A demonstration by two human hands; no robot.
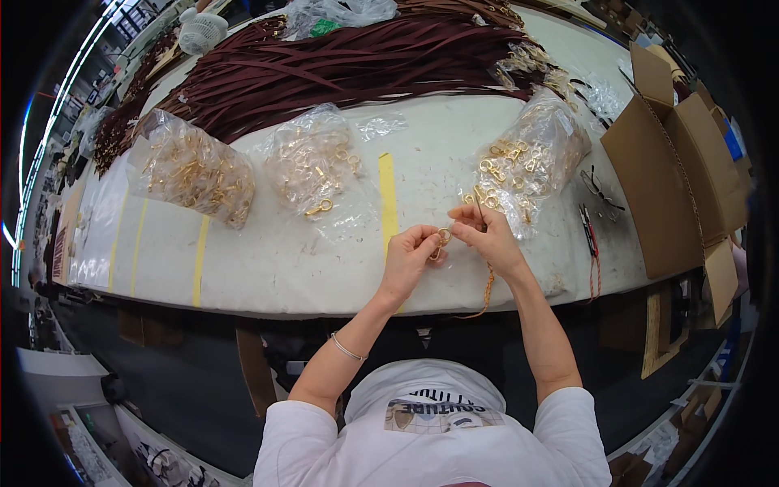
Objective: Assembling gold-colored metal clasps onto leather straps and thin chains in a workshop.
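Note:
My left hand (412,258) pinches a gold-coloured metal clasp (443,235) with a ring, just above the near part of the table. My right hand (493,242) is closed close beside it, its thumb and fingertips at the clasp's ring. A thin dark tool (479,201) sticks up from the right hand; its kind is mostly hidden by the fingers. Below that hand hangs a twisted orange cord (488,288). Just beyond the right hand lies an open clear bag (560,134) of gold snap hooks, some loose at its mouth.
Two more clear bags of gold hardware, a left bag (195,170) and a middle bag (312,154), lie on the white table (308,276). Dark maroon straps (341,69) are heaped behind. At right are red-handled pliers (590,231), eyeglasses (602,193) and a cardboard box (657,162).

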